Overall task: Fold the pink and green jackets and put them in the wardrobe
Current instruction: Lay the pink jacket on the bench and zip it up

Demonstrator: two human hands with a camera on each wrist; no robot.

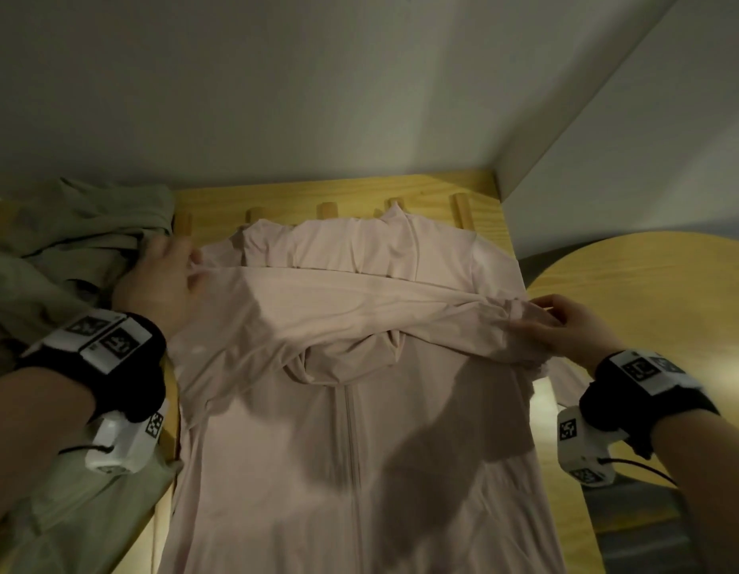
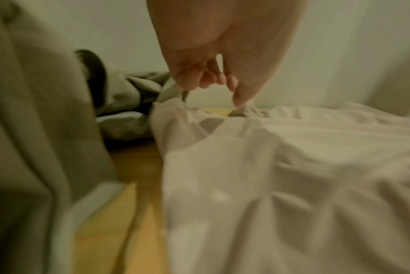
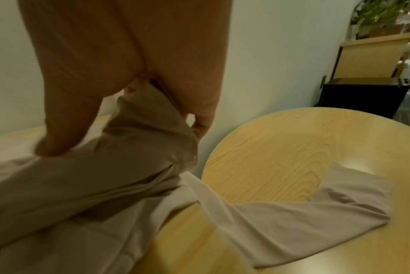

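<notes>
A wooden bench [image 1: 479, 188] with a row of upright pegs [image 1: 462, 209] is seen against a grey wall [image 1: 276, 84], a round wooden table [image 3: 305, 148] just beside it, and a black box [image 3: 363, 96] and a leafy plant [image 3: 377, 13] beyond.

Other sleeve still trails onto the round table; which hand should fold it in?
Right hand: the loose sleeve lies just beneath it on the round table; the left hand pins the pink jacket opposite.

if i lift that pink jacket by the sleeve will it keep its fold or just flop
Probably flop. The pink jacket looks thin and limp: it wrinkles where the right hand pinches the sleeve laid across it, and its other sleeve sags off the table edge. It seems light, so the left hand's support likely helps the fold hold.
</notes>
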